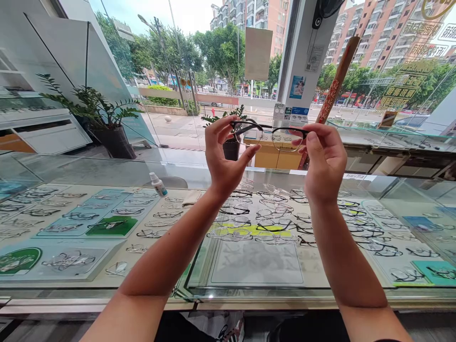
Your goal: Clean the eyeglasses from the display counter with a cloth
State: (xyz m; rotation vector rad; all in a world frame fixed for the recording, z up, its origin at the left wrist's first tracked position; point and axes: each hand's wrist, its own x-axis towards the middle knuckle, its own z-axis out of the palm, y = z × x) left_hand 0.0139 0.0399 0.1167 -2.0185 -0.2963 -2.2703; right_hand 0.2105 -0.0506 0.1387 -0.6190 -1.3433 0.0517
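Observation:
A pair of eyeglasses (268, 128) with a black upper rim and clear lenses is held up above the glass display counter (171, 166). My left hand (225, 159) has its fingers at the left end of the frame, with the thumb apart below the left lens. At the right end, my right hand (324, 159) pinches the frame between thumb and fingers. Beneath both arms, many eyeglasses (274, 225) lie in rows inside the counter.
A small white spray bottle (158, 184) and a folded cloth (191, 197) stand on the counter left of my arms. Potted plants (107, 118) and a slanted wooden post (337, 83) are beyond it, before large windows.

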